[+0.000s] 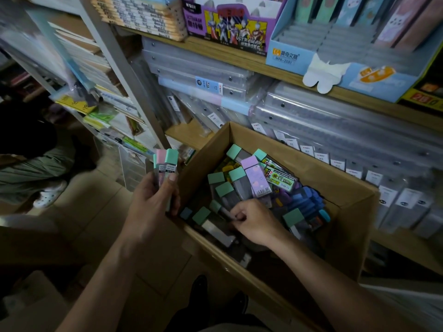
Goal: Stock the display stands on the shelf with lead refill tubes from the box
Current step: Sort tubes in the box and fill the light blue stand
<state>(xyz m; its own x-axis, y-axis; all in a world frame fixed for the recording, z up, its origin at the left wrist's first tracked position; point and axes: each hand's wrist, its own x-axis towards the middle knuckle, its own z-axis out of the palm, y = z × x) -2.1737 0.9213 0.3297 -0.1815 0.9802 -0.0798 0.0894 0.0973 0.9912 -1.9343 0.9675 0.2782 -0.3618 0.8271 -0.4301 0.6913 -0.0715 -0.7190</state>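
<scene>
Hands first: I see the left hand (153,200) raised just outside the near-left corner of the cardboard box (335,183), its fingers and thumb curled round a small upright bunch of lead refill tubes (165,164). One of these has a pink cap and one a green cap, both pointing up. The right hand (254,221) is down inside the box, its fingertips pinching a green-capped tube (219,209) that lies tilted among the others. From my view the box holds a loose heap of tubes (242,185) with green and lilac caps, and a cluster of blue pieces (304,200) on the far-right side. Its far corner sits against the shelving, just in front of a row of clear plastic cases (335,116). On the wooden shelf (239,57) above them stand a purple Ultraman carton (230,27) and, beside it, a blue display stand (287,56) with tiered slots. I cannot tell what those slots contain.
</scene>
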